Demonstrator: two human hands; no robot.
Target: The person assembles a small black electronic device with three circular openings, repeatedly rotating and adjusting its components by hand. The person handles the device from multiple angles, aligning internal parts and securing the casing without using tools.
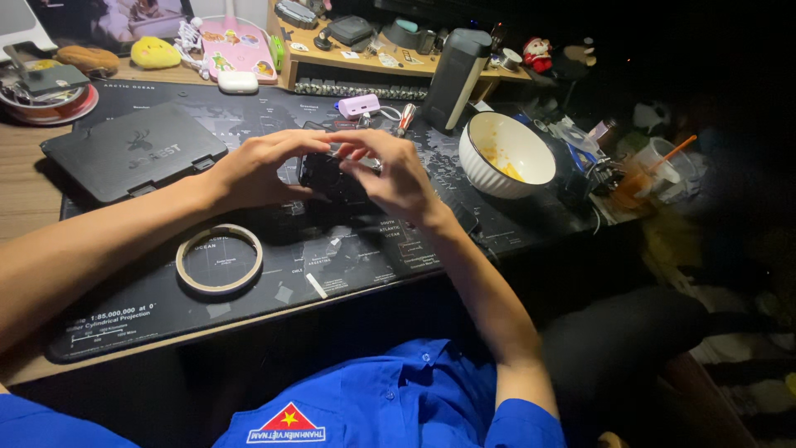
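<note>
Both hands work a small black device (327, 176) at the centre of the desk (25, 199). Left hand (253, 170) cups its left side, fingers curled. Right hand (396, 174) pinches its top edge. A tape ring (219, 259) lies near the left forearm.

A small black boxy object (332, 176) lies on the desk mat, partly hidden.

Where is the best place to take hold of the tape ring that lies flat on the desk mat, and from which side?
Grip the tape ring by its thin wall, probably from above: one finger inside the hole, the thumb outside. It lies flat on the desk mat with nothing touching it, and the left hand is nearest.
</note>
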